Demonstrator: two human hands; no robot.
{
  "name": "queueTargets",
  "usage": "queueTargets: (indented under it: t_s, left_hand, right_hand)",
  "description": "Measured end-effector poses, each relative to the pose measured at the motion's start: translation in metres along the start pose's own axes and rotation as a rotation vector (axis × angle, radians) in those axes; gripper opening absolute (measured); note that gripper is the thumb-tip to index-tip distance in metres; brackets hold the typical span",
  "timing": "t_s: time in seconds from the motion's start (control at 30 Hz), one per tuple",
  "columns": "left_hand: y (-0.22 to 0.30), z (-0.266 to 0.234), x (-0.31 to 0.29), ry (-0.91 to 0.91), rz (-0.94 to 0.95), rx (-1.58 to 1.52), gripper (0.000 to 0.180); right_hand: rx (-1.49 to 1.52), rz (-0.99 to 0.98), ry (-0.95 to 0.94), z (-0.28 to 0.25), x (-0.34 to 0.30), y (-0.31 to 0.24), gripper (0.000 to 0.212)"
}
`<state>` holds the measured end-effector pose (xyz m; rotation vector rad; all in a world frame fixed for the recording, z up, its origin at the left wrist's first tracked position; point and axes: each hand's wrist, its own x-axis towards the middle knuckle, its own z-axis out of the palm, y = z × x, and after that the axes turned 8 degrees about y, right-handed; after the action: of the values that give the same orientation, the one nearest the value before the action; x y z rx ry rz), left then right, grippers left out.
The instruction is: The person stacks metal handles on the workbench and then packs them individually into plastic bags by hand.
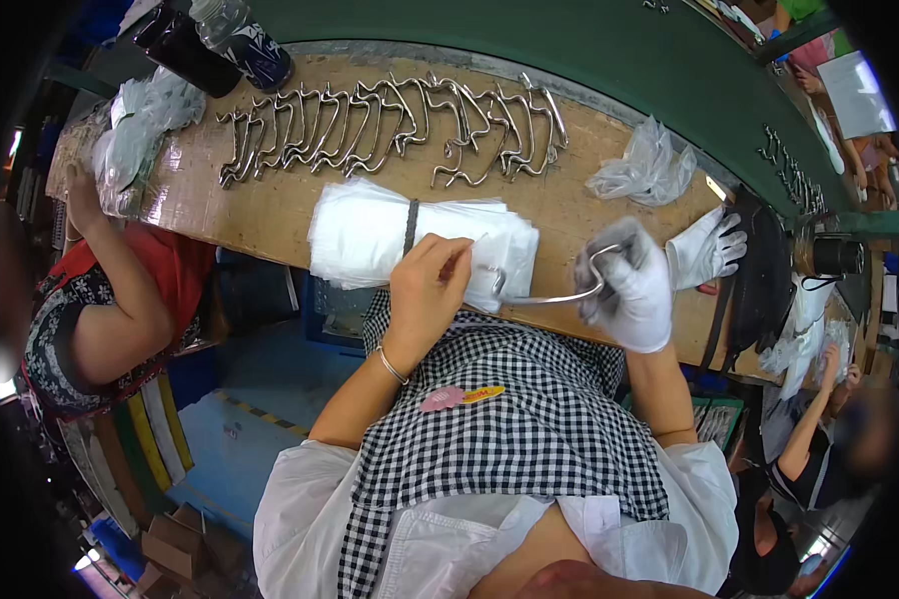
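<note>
Centre of the frame: the bare left hand [430, 285], its fingers curled together, lies over the front edge of a flat stack of white translucent plastic bags [360, 240] bound by a dark band [412, 228]; whether it pinches a bag cannot be told, the fingertips being partly hidden. Right of centre, the white-gloved right hand [629, 290] is closed around a bent, silvery metal rod [554, 299], whose far end reaches the stack's right corner; the fingers cover part of the rod. Similar bent metal rods [400, 125] overlap across the upper centre, hard to count. On the black-and-white checked apron [509, 439], a pink-and-yellow patch [464, 398] bears small, blurred lettering. Upper left, a clear bottle [245, 45] with a dark patterned label is cut off by the frame.
</note>
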<state>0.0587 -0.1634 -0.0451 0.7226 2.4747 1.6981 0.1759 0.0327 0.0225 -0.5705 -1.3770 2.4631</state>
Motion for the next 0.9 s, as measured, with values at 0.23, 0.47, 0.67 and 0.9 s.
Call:
queueTargets:
  t_s: [0.23, 0.47, 0.67, 0.9]
  left_hand:
    - [0.017, -0.016, -0.011, -0.011, 0.041, -0.018, 0.012]
    - [0.055, -0.038, -0.013, -0.271, -0.333, -0.758, 0.012]
    - [0.049, -0.025, 0.000, -0.235, 0.024, -0.403, 0.015]
    - [0.043, -0.006, 0.005, -0.221, -0.098, -0.543, 0.020]
  right_hand:
    - [-0.010, 0.022, 0.115, 0.004, 0.016, 0.046, 0.015]
    - [-0.796, -1.006, -0.321, 0.036, 0.002, 0.049, 0.030]
    - [-1.297, -0.980, -0.380, 0.017, 0.004, 0.007, 0.026]
    - [-1.403, -0.927, -0.339, 0.013, 0.017, 0.009, 0.023]
